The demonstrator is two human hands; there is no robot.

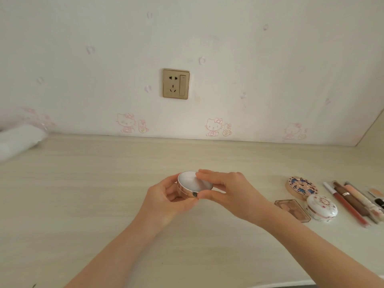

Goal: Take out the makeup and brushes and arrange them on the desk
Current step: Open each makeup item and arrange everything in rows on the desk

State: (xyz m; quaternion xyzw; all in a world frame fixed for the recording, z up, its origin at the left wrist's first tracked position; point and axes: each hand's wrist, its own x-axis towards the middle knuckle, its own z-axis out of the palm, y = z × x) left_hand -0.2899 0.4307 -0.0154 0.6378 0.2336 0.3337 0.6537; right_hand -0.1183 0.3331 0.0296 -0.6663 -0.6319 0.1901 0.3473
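Centre of view: the round white-topped compact with a rose-gold metal rim (195, 185), held over the pale wood-grain desk (83, 194). My left hand (166, 202) curls under its near side, and my right hand (226, 192) pinches its top and edge. I judge it best to keep it level and carry it toward 3 o'clock. Laid out there are the blue-and-gold patterned round case (301, 187), the clear rectangular palette (292, 209), the white floral domed case (321, 207) and the row of pencils and brushes (351, 202), any of which could be knocked. At 9 o'clock lies a blurred white bundle (18, 140).

Desk (83, 194) with compacts (301, 187), palette (292, 209), slim sticks (351, 202)
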